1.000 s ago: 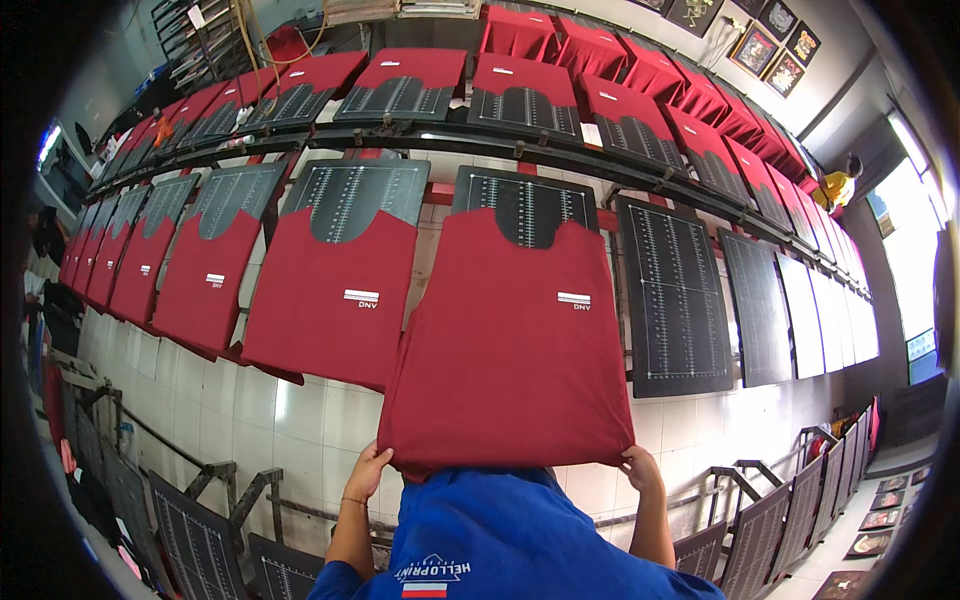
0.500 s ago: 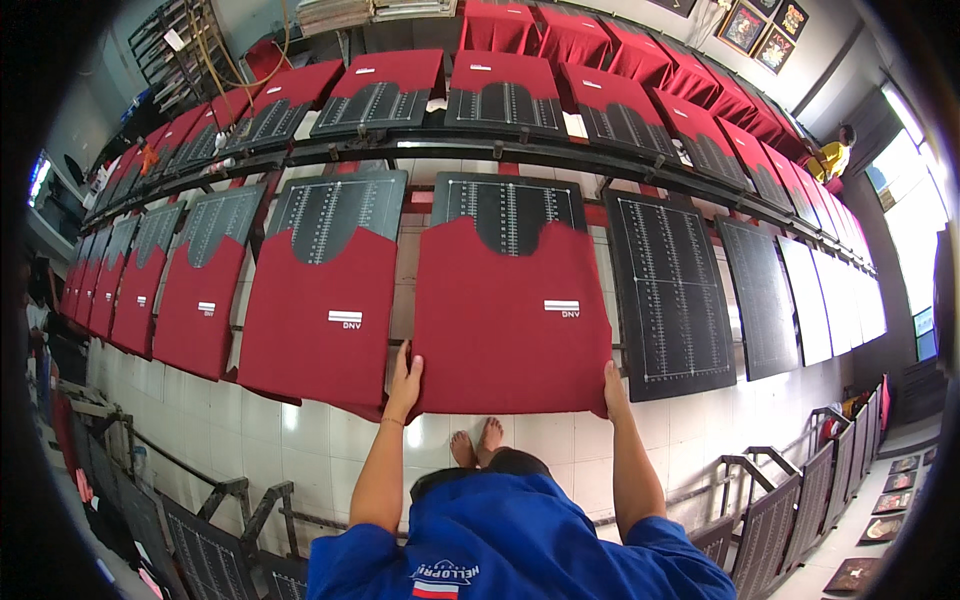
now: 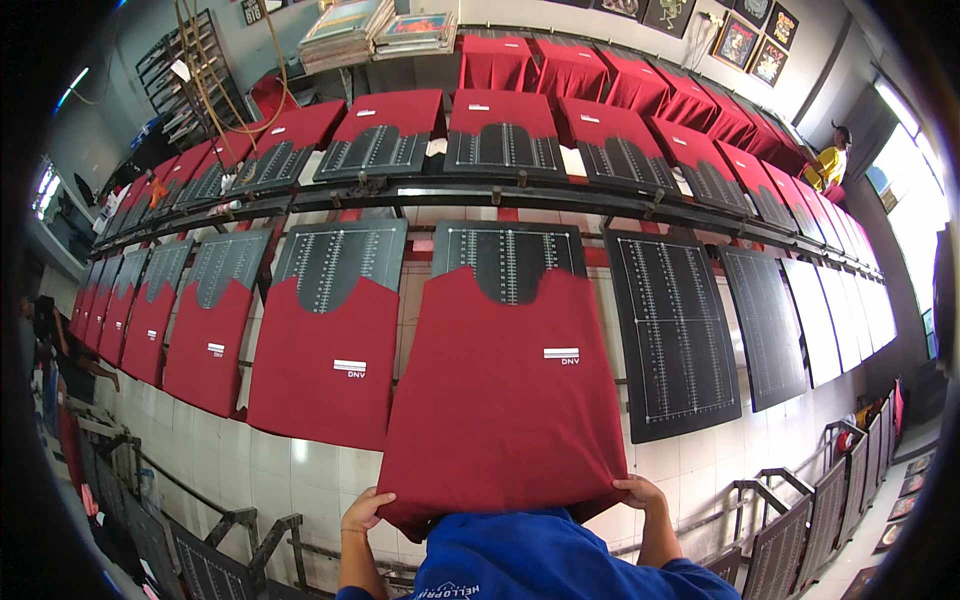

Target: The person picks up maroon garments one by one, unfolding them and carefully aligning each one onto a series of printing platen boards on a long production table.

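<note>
A dark red fabric shirt panel (image 3: 500, 400) with a curved neckline and a small white print lies over a black platen board (image 3: 455, 245) in front of me. The board's upper end, marked with white scales, stays bare. My left hand (image 3: 364, 512) pinches the panel's lower left corner between thumb and fingers. At the lower right corner my right hand (image 3: 645, 494) grips the cloth the same way. Between them the near edge hangs off the board, drawn toward my body and touching my blue shirt or just above it.
To the left stand boards with similar red panels (image 3: 315, 380). Bare black boards (image 3: 675, 330) continue to the right. Beyond a dark metal rail (image 3: 560, 195) runs another row of dressed boards. A person in yellow (image 3: 828, 165) is at the far right. Tilted boards (image 3: 780, 540) on frames stand near me.
Both hands have moved from the panel's sides to its lower corners and come nearer my body, pulling the near edge with them. My view has tilted up, and my feet are now hidden.
</note>
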### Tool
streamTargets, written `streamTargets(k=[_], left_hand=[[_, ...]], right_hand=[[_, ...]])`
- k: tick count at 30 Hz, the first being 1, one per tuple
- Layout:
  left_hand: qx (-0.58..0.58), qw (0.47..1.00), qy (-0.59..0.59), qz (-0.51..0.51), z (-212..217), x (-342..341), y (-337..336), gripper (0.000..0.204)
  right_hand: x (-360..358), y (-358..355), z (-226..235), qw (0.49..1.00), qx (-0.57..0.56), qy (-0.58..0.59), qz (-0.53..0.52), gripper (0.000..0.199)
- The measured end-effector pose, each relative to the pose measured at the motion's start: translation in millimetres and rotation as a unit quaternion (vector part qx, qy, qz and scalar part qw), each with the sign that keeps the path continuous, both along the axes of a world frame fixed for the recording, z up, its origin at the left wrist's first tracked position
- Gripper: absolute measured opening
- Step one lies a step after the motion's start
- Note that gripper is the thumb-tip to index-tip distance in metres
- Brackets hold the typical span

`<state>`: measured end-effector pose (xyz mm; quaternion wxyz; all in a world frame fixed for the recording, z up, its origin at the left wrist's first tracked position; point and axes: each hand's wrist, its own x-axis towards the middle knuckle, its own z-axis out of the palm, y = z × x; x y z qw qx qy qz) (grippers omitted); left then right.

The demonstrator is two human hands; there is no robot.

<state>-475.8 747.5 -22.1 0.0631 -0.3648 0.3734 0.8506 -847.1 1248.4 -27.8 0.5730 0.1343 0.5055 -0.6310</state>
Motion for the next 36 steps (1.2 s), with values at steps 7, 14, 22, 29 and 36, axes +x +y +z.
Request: streamTargets(k=[7,14,22,29,36], left_hand=[[-0.233,0.933,0.223,0.159,169,-87,-49,0.091],[-0.519,0.733,0.393,0.196,351,-138,-40,0.06],[-0.309,0.866,0.364,0.145,397,-269,-30,0.031],[-0.059,0.904,0.413,0.091,378,-353,1,0.024],[-0.081,0.897,0.424,0.099,417,-302,34,0.037]], right_hand=[[-65,-81,200,0.903,-0.22,0.325,-0.175,0.063],[-99,-32,330,0.643,-0.293,0.67,-0.227,0.072],[-112,-71,416,0.734,-0.129,0.585,-0.318,0.036],[-186,-35,395,0.822,-0.165,0.42,-0.347,0.037],[-129,-24,448,0.789,-0.109,0.456,-0.396,0.027]])
